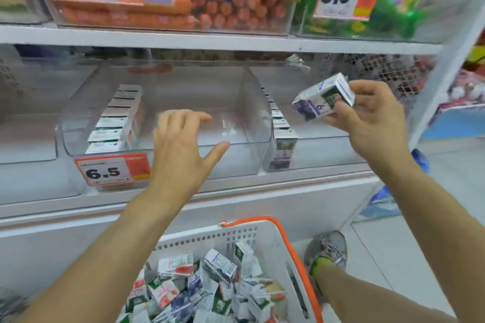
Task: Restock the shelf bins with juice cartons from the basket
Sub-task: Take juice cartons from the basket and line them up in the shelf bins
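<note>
Fingers [341,113] of the right hand [372,118] pinch a small purple juice carton [321,98] by its sides, above the right bin [315,139]. The left hand [181,144] is spread, holding nothing. The carton looks light and stiff; squeezing hard could dent it

— The basket [265,237]?
— White, orange rim. The cartons [210,286] in it are white with purple, green and red patches.
— The price tags?
— The 6.5 tag [111,170] is white and orange; its blurred strip is possibly yellow.
</note>
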`<state>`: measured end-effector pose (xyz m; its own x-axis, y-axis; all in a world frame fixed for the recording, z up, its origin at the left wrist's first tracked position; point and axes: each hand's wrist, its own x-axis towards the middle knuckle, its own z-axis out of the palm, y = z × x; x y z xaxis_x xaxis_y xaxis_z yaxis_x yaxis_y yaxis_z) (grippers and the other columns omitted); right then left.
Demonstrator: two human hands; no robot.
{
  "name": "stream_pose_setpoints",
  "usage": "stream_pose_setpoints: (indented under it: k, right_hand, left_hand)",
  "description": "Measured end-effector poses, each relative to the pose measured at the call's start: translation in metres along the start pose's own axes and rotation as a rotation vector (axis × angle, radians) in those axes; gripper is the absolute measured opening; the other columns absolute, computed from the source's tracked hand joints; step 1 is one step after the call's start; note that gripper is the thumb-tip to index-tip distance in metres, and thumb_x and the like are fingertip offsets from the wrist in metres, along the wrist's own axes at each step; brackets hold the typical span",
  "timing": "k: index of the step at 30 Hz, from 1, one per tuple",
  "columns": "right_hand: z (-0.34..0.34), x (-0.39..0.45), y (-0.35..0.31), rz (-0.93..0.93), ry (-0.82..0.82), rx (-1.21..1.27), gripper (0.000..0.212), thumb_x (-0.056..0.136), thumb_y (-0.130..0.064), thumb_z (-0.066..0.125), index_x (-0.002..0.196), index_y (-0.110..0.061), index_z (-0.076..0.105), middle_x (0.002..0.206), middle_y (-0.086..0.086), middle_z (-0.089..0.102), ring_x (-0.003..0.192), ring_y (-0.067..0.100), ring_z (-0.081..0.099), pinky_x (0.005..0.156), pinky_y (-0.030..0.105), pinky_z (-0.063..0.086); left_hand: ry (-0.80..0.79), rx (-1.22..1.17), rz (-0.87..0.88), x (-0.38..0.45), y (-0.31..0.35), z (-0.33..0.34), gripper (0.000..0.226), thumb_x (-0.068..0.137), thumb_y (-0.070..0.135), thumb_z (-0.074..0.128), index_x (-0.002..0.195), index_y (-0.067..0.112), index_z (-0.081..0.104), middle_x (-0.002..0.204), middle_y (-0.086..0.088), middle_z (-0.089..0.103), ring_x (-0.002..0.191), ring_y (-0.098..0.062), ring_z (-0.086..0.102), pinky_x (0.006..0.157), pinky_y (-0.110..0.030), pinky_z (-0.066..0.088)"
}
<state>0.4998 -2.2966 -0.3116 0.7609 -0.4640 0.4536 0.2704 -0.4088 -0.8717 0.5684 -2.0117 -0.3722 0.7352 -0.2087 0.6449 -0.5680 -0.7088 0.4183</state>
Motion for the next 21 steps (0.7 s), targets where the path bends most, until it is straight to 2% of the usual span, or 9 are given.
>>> stream_pose_setpoints:
  k: [2,4,7,10,11,14,17,21]
  right_hand:
    - [-0.003,0.034,0.030,0.076,0.034,-0.077,0.024,0.092,-0.007,0.067,0.109,-0.017,0.054,0.105,0.016,0.065,0.079,0.017,0.071,0.074,0.036,0.062]
    - [0.002,0.068,0.058,0.122,0.018,-0.179,0.024,0.087,-0.012,0.072,0.101,-0.024,0.056,0.100,0.015,0.069,0.078,0.023,0.072,0.075,0.047,0.061]
    - [0.026,0.115,0.089,0.176,-0.109,-0.336,0.029,0.084,-0.014,0.076,0.107,-0.020,0.060,0.099,0.010,0.067,0.084,0.026,0.068,0.080,0.047,0.060]
    - [0.064,0.154,0.109,0.175,-0.263,-0.443,0.030,0.084,-0.007,0.075,0.106,-0.017,0.057,0.103,0.015,0.064,0.095,0.032,0.067,0.085,0.051,0.058]
    - [0.076,0.166,0.116,0.188,-0.303,-0.461,0.030,0.085,-0.006,0.074,0.105,-0.017,0.056,0.107,0.016,0.064,0.097,0.034,0.067,0.085,0.050,0.058]
    - [0.104,0.191,0.130,0.228,-0.362,-0.506,0.026,0.086,-0.007,0.071,0.105,-0.018,0.057,0.119,0.014,0.063,0.096,0.029,0.065,0.078,0.031,0.060]
    - [0.121,0.203,0.140,0.147,-0.421,-0.596,0.036,0.086,-0.018,0.072,0.120,-0.020,0.060,0.109,0.009,0.064,0.100,0.029,0.065,0.092,0.039,0.056]
    - [0.127,0.202,0.145,0.140,-0.384,-0.575,0.038,0.090,-0.019,0.068,0.127,-0.022,0.060,0.100,0.001,0.059,0.089,0.020,0.059,0.091,0.030,0.051]
  left_hand:
    - [0.002,-0.010,-0.059,0.000,-0.002,0.017,0.041,0.080,0.048,0.070,0.107,0.019,0.064,0.107,-0.003,0.060,0.110,-0.024,0.042,0.092,-0.036,0.031]
    - [0.028,0.009,-0.049,-0.004,-0.003,0.031,0.031,0.078,0.049,0.070,0.093,0.022,0.068,0.095,0.001,0.061,0.101,-0.022,0.045,0.084,-0.036,0.031]
    - [0.086,-0.010,-0.050,-0.005,-0.005,0.036,0.021,0.075,0.042,0.080,0.078,0.022,0.073,0.080,0.005,0.055,0.087,-0.021,0.046,0.077,-0.037,0.034]
    - [0.091,-0.038,-0.042,-0.004,-0.007,0.035,0.026,0.076,0.047,0.073,0.078,0.022,0.075,0.077,0.005,0.052,0.082,-0.021,0.045,0.073,-0.045,0.040]
    - [0.089,-0.028,-0.027,-0.004,-0.008,0.035,0.027,0.078,0.049,0.073,0.079,0.022,0.075,0.077,0.006,0.052,0.082,-0.021,0.045,0.072,-0.045,0.039]
    - [0.099,0.014,0.009,-0.004,-0.010,0.037,0.025,0.077,0.048,0.070,0.078,0.024,0.075,0.078,0.006,0.052,0.080,-0.022,0.046,0.073,-0.039,0.033]
    - [0.111,0.042,0.032,-0.004,-0.012,0.037,0.028,0.079,0.051,0.064,0.078,0.026,0.074,0.078,0.006,0.052,0.079,-0.020,0.045,0.074,-0.034,0.027]
    - [0.127,0.043,0.059,-0.006,-0.012,0.036,0.030,0.081,0.053,0.061,0.078,0.026,0.074,0.077,0.007,0.052,0.079,-0.020,0.045,0.075,-0.030,0.023]
